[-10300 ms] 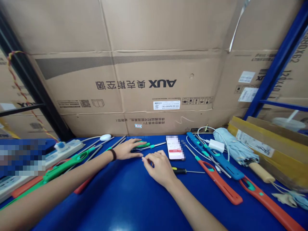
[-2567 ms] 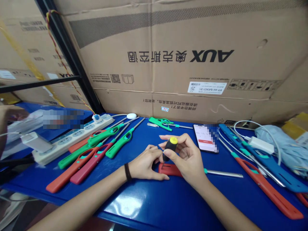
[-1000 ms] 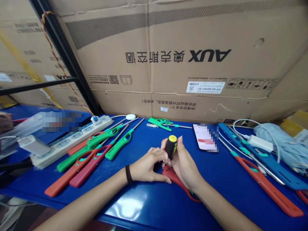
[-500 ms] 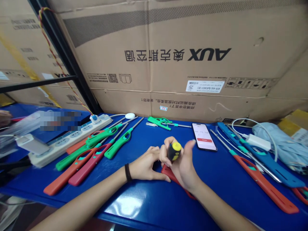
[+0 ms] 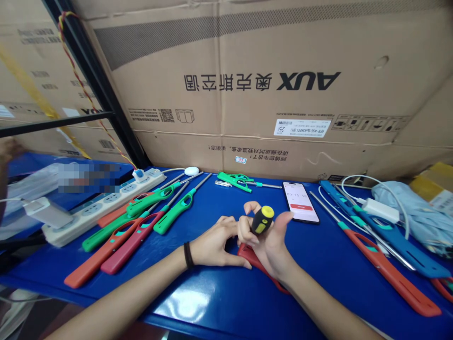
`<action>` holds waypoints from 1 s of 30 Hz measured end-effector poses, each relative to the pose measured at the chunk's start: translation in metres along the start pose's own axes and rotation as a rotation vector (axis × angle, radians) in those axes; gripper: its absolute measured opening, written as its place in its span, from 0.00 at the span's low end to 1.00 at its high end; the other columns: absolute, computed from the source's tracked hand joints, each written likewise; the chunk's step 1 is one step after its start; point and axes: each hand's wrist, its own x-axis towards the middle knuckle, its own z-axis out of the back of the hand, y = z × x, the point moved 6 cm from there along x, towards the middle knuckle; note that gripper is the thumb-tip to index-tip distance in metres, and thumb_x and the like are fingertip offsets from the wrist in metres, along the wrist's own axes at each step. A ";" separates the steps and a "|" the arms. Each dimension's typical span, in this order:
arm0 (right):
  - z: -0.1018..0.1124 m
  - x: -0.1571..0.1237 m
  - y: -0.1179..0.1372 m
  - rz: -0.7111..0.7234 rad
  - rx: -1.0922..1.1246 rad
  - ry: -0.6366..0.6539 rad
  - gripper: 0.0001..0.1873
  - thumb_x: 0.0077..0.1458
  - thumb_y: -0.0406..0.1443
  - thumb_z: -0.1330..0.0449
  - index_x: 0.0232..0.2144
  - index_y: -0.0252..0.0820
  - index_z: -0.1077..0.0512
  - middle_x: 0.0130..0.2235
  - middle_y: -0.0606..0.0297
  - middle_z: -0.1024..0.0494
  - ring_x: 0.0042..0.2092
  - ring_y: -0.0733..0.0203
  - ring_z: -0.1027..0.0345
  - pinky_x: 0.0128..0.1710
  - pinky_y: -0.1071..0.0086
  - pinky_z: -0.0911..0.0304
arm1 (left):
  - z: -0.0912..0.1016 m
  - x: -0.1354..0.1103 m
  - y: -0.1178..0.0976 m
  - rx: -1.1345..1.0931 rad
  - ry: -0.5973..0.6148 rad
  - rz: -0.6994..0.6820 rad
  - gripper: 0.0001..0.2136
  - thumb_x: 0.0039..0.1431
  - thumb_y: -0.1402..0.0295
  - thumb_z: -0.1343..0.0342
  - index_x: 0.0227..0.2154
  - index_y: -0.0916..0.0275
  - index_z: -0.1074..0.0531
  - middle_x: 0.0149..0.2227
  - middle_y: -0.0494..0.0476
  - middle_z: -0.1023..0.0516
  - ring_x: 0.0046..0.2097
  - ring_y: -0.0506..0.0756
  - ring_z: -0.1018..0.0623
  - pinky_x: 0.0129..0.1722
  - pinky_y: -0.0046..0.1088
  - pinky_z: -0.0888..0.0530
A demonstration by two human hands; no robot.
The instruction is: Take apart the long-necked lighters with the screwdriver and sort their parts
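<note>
My right hand (image 5: 267, 238) grips a small screwdriver with a black and yellow handle (image 5: 262, 220), tilted to the right, its tip hidden behind my fingers. My left hand (image 5: 215, 243), with a black band at the wrist, is pinched on the near end of a red long-necked lighter (image 5: 260, 267) that lies on the blue table (image 5: 219, 297). The lighter runs under my right wrist toward me. The two hands touch over the lighter's handle.
Several green, red and orange lighters (image 5: 141, 222) lie fanned at the left beside a white power strip (image 5: 102, 205). A phone (image 5: 300, 202) lies behind my right hand. More red and blue lighters (image 5: 382, 255), a charger (image 5: 380, 210) and a folded umbrella (image 5: 421, 222) fill the right. Cardboard boxes (image 5: 269, 85) wall the back.
The screwdriver stood upright on the lighter a second ago; now its handle leans right and my right fingers have shifted round it. The left hand has stayed in place.
</note>
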 end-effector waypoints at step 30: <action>0.011 0.006 -0.001 -0.055 -0.029 -0.066 0.35 0.49 0.65 0.59 0.19 0.43 0.36 0.14 0.71 0.42 0.19 0.66 0.51 0.19 0.71 0.48 | 0.000 -0.001 -0.001 0.012 -0.020 -0.016 0.20 0.45 0.50 0.37 0.31 0.61 0.31 0.34 0.53 0.26 0.40 0.56 0.30 0.44 0.32 0.38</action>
